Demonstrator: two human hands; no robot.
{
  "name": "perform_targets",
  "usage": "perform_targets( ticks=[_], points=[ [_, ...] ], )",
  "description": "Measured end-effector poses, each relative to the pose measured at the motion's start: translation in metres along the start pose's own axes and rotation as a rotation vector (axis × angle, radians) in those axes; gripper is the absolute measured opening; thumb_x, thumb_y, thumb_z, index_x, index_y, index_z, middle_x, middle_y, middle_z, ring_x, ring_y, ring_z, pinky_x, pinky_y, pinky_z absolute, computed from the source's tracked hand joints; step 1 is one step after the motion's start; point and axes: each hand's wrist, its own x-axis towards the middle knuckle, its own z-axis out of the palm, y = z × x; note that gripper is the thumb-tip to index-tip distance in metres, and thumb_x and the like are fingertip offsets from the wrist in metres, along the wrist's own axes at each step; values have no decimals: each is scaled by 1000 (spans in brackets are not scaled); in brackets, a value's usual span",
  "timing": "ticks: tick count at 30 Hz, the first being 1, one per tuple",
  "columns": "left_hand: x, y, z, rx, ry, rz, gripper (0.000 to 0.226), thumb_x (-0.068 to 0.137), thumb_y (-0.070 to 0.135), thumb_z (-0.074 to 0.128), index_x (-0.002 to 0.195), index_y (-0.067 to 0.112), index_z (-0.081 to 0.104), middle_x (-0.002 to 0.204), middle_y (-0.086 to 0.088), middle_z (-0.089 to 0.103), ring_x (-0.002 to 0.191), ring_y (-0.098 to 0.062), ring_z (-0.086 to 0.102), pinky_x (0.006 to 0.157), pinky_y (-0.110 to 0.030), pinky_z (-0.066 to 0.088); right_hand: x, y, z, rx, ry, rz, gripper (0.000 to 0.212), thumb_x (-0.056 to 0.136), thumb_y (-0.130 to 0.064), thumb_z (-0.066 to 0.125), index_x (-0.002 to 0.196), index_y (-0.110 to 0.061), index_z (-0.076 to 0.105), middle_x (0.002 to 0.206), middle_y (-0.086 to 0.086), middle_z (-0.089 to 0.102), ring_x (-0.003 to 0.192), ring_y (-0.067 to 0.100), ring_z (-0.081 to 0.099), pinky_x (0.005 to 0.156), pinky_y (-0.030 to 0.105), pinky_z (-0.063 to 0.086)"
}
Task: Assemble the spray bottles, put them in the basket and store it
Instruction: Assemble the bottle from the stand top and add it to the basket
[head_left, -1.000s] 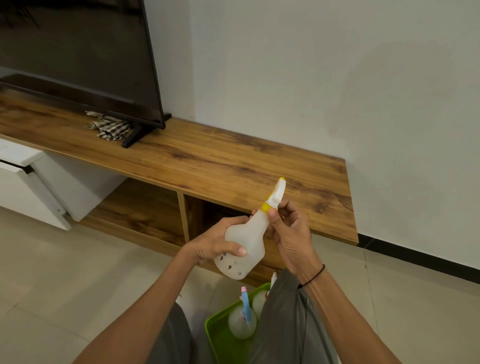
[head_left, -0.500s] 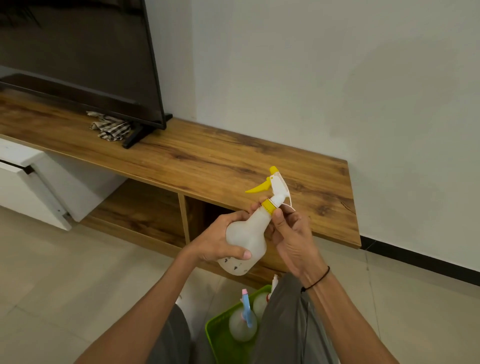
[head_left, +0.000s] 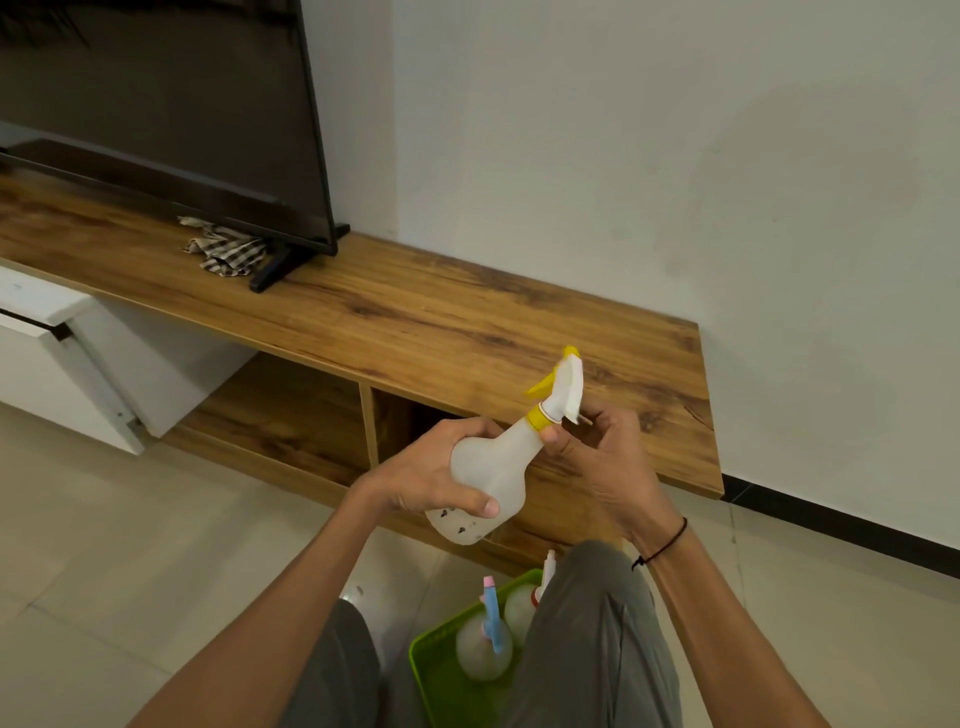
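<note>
My left hand grips the translucent spray bottle round its belly, neck tilted up and to my right. My right hand pinches the yellow collar under the trigger head, so the twist runs about that slanted axis. The green basket sits below between my knees, nearer my left hand, two bottles already in it

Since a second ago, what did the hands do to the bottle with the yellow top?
The yellow-and-white trigger head has turned on the bottle's neck: its yellow lever, hidden a second ago, now points left. The right hand kept pinching the yellow collar, seemingly screwing it on. The left hand kept gripping the white spray bottle, tilted as before. The green basket and its bottles stayed put.
</note>
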Motion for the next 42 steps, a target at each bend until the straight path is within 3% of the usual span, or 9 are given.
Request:
perform_targets(
  ticks=[4,7,14,20,24,27,32,38,42],
  points=[
    [5,4,7,258,165,-16,81,56,58,91,126,38,56,121,14,62,108,-12,66,83,-42,65,-1,-1,9,-95,201,-79,45,73,-40,90,95,-4,74,96,18,76,92,45,72,77,58,63],
    [12,10,16,489,352,18,88,52,70,86,128,47,48,121,28,49,106,0,57,79,-27,55,-3,-3,15,-145,284,-98,32,79,-34,89,99,-12,77,95,4,80,88,27,78,76,53,65],
    [19,20,18,615,590,179,99,54,79,83,136,41,45,134,18,43,114,-2,48,82,-22,49,5,-11,21,-157,343,-193,27,89,-26,81,113,-14,76,103,-4,80,101,18,76,88,48,64],
    [5,24,0,-60,566,84,76,82,84,51,149,48,45,146,14,54,134,-7,54,97,-31,56,6,-12,9,247,395,-169,21,83,-29,80,104,-22,80,108,4,81,113,28,74,91,37,64],
    [-1,21,-14,-409,169,-209,87,83,96,30,136,38,67,128,-16,74,99,-25,76,79,-35,64,7,-15,10,364,330,-176,28,76,-32,85,102,-22,81,111,4,81,113,24,75,91,36,63],
    [-1,17,-14,-602,93,-203,71,84,81,62,134,32,69,120,-19,75,88,-22,74,72,-28,65,7,-17,11,405,283,-181,30,76,-29,87,104,-23,82,114,7,80,115,25,74,92,37,62],
    [3,13,-16,-541,241,-9,93,71,29,98,147,45,47,137,8,65,136,-26,62,100,-49,61,9,-14,7,465,344,-113,35,78,-15,84,111,-8,76,116,14,78,120,35,71,90,41,64],
    [3,24,-21,-639,184,-145,81,75,83,70,142,38,63,141,-13,66,116,-30,73,83,-39,66,8,-12,9,452,330,-137,45,72,-22,88,112,-8,76,117,16,77,121,36,71,95,44,63],
    [8,14,-22,-609,280,-51,79,75,46,93,144,34,57,143,-6,63,126,-29,68,89,-38,64,9,-12,4,488,346,-120,45,73,-21,88,113,-6,75,119,17,76,121,36,71,91,41,64]
  ],
)
